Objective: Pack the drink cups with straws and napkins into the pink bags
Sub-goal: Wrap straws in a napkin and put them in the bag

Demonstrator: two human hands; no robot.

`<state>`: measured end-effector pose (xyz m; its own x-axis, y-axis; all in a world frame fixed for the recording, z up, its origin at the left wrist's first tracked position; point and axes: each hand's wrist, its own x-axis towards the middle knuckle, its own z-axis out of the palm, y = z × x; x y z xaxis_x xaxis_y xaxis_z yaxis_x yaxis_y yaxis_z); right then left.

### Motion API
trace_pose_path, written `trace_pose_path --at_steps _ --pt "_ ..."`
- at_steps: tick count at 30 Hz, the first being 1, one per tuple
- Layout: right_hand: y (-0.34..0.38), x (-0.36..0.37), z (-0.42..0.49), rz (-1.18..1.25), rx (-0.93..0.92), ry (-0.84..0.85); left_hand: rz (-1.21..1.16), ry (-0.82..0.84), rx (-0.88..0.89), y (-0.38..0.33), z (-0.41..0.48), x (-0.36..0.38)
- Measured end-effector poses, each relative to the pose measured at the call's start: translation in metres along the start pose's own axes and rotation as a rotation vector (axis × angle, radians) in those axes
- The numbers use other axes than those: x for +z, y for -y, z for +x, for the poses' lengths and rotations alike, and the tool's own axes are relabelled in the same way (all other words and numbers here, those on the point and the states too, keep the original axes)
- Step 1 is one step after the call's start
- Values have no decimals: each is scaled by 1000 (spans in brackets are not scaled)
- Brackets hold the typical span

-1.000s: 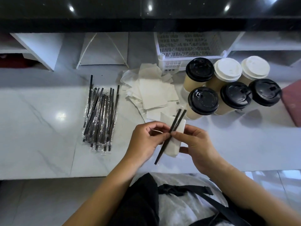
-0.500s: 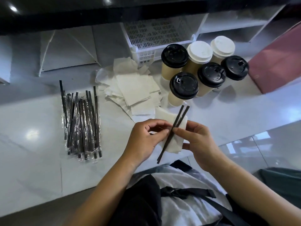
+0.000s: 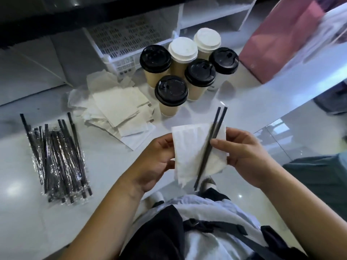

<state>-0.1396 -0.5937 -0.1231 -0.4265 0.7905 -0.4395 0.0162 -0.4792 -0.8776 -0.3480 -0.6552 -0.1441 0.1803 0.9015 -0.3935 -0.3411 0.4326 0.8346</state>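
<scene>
Left hand (image 3: 154, 160) holds napkin (image 3: 189, 151); right hand (image 3: 244, 156) pinches straws (image 3: 204, 160).

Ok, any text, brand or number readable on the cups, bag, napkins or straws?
No text is readable.
Front black lid: raised marks, too blurred.
Pink bag: plain, blurred.
Held napkin: blank.
Held straws: plain black.
Straw wrappers: no print legible.

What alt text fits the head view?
The left hand grips a white napkin by its edge while the right hand pinches two black straws against it. Behind, on the counter, stand six lidded cups, a napkin pile, wrapped straws and a pink bag.
</scene>
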Motion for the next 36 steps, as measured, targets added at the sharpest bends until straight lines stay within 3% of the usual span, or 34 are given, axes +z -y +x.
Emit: trace_pose_path --at_steps 6,14,17,21,24,29,36 --pt "4 -32 -1 11 -57 -41 102 -11 61 3 25 57" --pt "15 -126 -5 93 48 -63 197 -162 115 19 77 152" --pt "22 -175 -10 206 84 -1 147 -194 105 23 102 187" --pt "28 -234 -19 226 -26 173 171 -305 160 32 133 229" --pt "30 -259 -25 93 -127 91 226 -381 176 37 154 260" --pt "45 -288 -21 108 -226 -190 151 -304 180 23 186 300" --pt "97 -326 0 215 -258 -181 138 -148 224 -24 233 328"
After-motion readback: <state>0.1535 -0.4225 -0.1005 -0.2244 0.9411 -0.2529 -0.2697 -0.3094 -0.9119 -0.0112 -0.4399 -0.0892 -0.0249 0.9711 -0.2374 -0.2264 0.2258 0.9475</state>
